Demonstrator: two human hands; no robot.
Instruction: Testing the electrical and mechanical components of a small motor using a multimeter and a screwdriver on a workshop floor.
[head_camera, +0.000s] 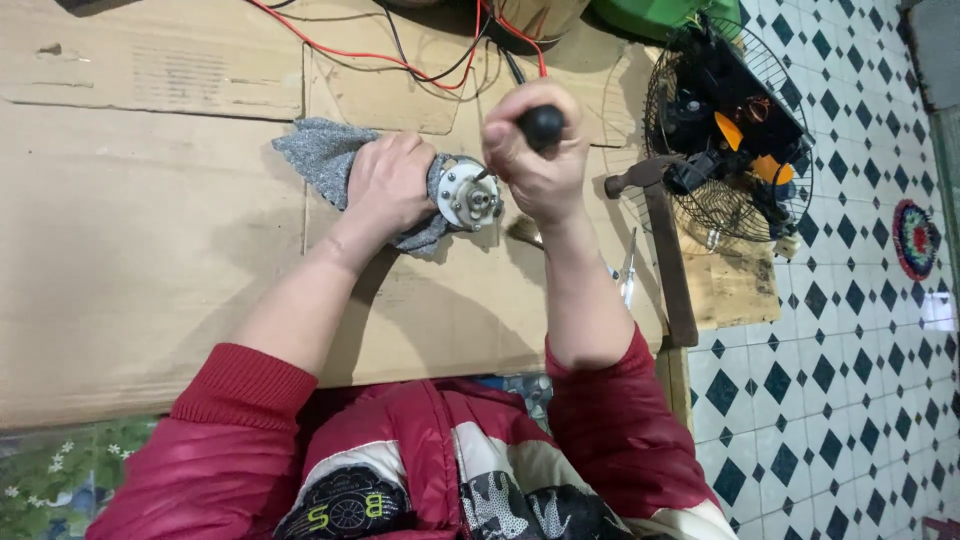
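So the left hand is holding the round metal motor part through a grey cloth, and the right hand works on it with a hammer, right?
Not quite. The right hand grips a black-handled screwdriver, not a hammer; the hammer lies untouched on the cardboard. The left hand does hold the metal part through the grey cloth, as the head view shows.

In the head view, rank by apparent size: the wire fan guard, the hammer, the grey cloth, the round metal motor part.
1. wire fan guard
2. hammer
3. grey cloth, partly hidden under the left hand, so its rank against the hammer is unsure
4. round metal motor part
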